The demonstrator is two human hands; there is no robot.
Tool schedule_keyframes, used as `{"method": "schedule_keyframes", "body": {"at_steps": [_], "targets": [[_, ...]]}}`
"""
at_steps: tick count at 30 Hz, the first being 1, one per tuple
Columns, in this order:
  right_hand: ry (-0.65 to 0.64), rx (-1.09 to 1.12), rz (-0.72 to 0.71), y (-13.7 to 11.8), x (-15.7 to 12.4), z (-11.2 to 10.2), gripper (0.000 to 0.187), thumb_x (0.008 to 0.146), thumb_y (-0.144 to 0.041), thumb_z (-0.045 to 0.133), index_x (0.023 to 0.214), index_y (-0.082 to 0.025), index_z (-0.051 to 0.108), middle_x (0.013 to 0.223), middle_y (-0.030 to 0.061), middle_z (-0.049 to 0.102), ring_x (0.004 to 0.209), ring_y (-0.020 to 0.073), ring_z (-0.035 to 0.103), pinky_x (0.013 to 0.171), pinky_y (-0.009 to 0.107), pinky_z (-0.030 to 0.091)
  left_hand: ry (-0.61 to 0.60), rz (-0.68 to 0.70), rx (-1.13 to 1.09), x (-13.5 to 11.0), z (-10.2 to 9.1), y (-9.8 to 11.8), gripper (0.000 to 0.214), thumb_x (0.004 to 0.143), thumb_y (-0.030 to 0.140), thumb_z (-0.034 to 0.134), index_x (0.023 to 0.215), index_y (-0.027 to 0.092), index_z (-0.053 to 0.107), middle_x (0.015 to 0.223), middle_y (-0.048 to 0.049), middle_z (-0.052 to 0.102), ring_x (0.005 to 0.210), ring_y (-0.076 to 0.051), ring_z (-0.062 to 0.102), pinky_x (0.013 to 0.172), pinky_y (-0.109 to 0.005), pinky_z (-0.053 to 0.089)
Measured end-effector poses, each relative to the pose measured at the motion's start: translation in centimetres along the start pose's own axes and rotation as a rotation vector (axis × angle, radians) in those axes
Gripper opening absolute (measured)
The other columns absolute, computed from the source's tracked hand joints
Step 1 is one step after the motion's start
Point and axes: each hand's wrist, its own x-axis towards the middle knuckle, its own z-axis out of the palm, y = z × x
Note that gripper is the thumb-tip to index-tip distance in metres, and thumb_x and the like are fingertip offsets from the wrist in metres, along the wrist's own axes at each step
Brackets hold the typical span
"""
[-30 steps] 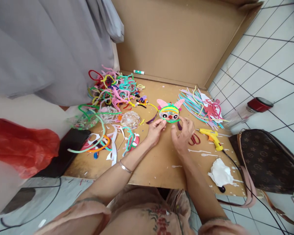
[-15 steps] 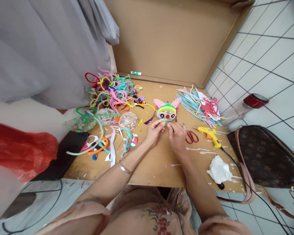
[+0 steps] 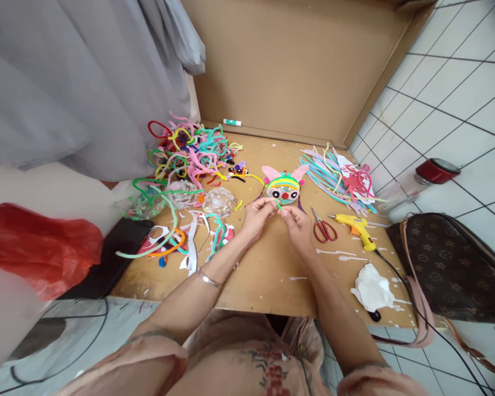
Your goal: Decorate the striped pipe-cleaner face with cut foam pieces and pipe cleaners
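My left hand and my right hand meet near the middle of the table, fingertips pinched. Between them is a short green pipe cleaner, held at both ends. Just beyond my fingers lies a craft animal head on a clear round shell, with pink ears, a yellow and green striped brow, big black-and-white eyes and a red nose. My fingers hide its lower edge. Red-handled scissors lie to the right of my right hand.
Left lie a tangled pipe cleaner pile, clear plastic shells and paper scraps. Right are straight pipe cleaners, a yellow glue gun with its cord, crumpled tissue, a bottle and a brown handbag. A cardboard panel stands behind.
My right hand has turned and its fingers have shifted on the green pipe cleaner, which now slants down between the hands. The scissors' blades have come into view. The whole view has shifted slightly.
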Motion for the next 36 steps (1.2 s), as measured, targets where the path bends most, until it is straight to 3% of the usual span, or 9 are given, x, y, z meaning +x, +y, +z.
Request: {"method": "schedule_keyframes", "body": {"at_steps": [4, 8, 12, 21, 27, 32, 36], "targets": [[-0.181, 0.521, 0.267, -0.3, 0.3, 0.4, 0.036, 0.076, -0.056, 0.071, 0.075, -0.021, 0.06, 0.043, -0.0131, 0.026, 0.04, 0.0059, 0.018, 0.048, 0.024, 0.017, 0.0, -0.029, -0.057, 0.0, 0.3, 0.0, 0.025, 0.065, 0.032, 0.081, 0.067, 0.014, 0.063, 0.054, 0.0058, 0.052, 0.052, -0.004, 0.04, 0.055, -0.02, 0.032], [-0.289, 0.742, 0.376, -0.5, 0.4, 1.1, 0.039, 0.071, -0.053, 0.078, 0.073, -0.022, 0.055, 0.04, -0.016, 0.02, 0.038, 0.0045, 0.011, 0.047, 0.024, 0.017, 0.0, -0.1, -0.206, -0.2, 0.9, 0.0, 0.03, 0.062, 0.03, 0.08, 0.06, 0.015, 0.054, 0.052, 0.0071, 0.045, 0.05, -0.003, 0.039, 0.053, -0.017, 0.032], [-0.299, 0.759, 0.398, -0.4, 0.3, 1.3, 0.039, 0.071, -0.055, 0.077, 0.072, -0.022, 0.056, 0.038, -0.0157, 0.022, 0.037, 0.0046, 0.012, 0.046, 0.024, 0.017, -0.006, -0.15, -0.255, -0.3, 0.9, 0.0, 0.029, 0.062, 0.028, 0.081, 0.062, 0.015, 0.054, 0.054, 0.0068, 0.046, 0.05, -0.003, 0.041, 0.052, -0.016, 0.034], [-0.161, 0.622, 0.379, -0.5, 0.0, 0.9, 0.035, 0.068, -0.051, 0.078, 0.074, -0.021, 0.063, 0.039, -0.014, 0.028, 0.038, 0.0047, 0.019, 0.047, 0.025, 0.015, -0.036, -0.1, -0.166, -0.2, 0.2, 0.1, 0.025, 0.067, 0.032, 0.079, 0.068, 0.014, 0.062, 0.059, 0.0033, 0.057, 0.053, -0.005, 0.051, 0.057, -0.019, 0.04], [-0.229, 0.668, 0.388, -0.6, -0.2, 1.4, 0.034, 0.072, -0.05, 0.077, 0.076, -0.021, 0.06, 0.039, -0.0144, 0.03, 0.037, 0.0042, 0.02, 0.048, 0.024, 0.02, 0.047, -0.053, -0.076, -0.2, 0.5, 0.4, 0.017, 0.069, 0.026, 0.076, 0.067, 0.015, 0.064, 0.05, 0.0062, 0.051, 0.048, -0.005, 0.045, 0.054, -0.019, 0.036], [-0.278, 0.762, 0.427, -0.7, -0.2, 2.0, 0.034, 0.078, -0.05, 0.072, 0.073, -0.024, 0.052, 0.038, -0.0154, 0.023, 0.035, 0.0058, 0.013, 0.047, 0.025, 0.022, 0.1, -0.159, -0.178, -0.3, 1.1, 0.6, 0.017, 0.074, 0.026, 0.073, 0.069, 0.016, 0.06, 0.05, 0.0071, 0.046, 0.045, -0.004, 0.041, 0.05, -0.019, 0.033], [-0.295, 0.76, 0.447, -0.7, -0.1, 1.8, 0.031, 0.081, -0.048, 0.07, 0.074, -0.024, 0.053, 0.038, -0.0154, 0.022, 0.035, 0.0063, 0.013, 0.047, 0.026, 0.023, 0.031, -0.166, -0.207, -0.1, 0.5, 0.4, 0.022, 0.07, 0.028, 0.079, 0.071, 0.014, 0.062, 0.053, 0.0061, 0.049, 0.049, -0.004, 0.043, 0.052, -0.018, 0.035]]}}
